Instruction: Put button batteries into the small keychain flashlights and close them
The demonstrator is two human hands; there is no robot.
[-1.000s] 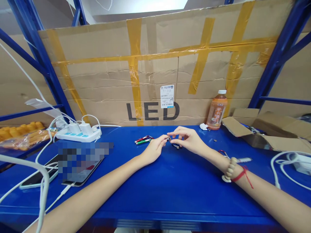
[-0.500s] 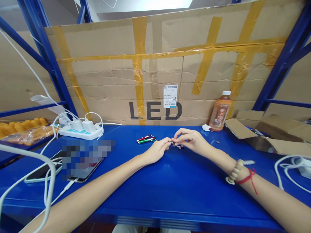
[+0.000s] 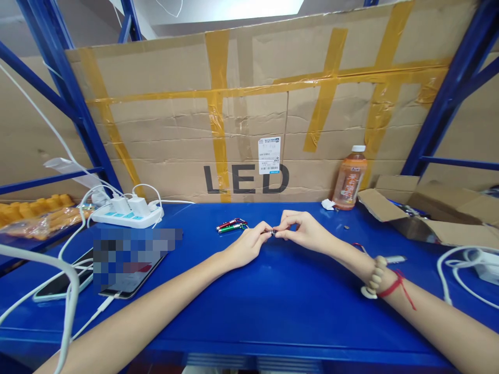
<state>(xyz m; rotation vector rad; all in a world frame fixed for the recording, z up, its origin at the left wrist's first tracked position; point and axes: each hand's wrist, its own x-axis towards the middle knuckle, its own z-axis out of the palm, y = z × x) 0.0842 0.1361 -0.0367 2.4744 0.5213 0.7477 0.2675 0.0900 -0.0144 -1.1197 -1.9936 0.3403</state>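
Both my hands meet at the middle of the blue table (image 3: 273, 301). My left hand (image 3: 249, 243) and my right hand (image 3: 306, 231) each pinch an end of one small dark metal part (image 3: 273, 232), held just above the table top. The part is too small to name. Two thin pen-like sticks, one red and one green (image 3: 231, 225), lie on the table just left of my left hand. A bead bracelet and a red string (image 3: 380, 278) circle my right wrist.
A white power strip with chargers (image 3: 127, 212) and phones on cables (image 3: 62, 283) lie at the left. An orange drink bottle (image 3: 349, 177) stands at the back right beside an open cardboard box (image 3: 429, 218). A taped cardboard wall marked LED (image 3: 245, 179) closes the back.
My right hand's fingers have drawn in from a loose spread to a tight pinch on the small part. Both hands stayed in about the same place.
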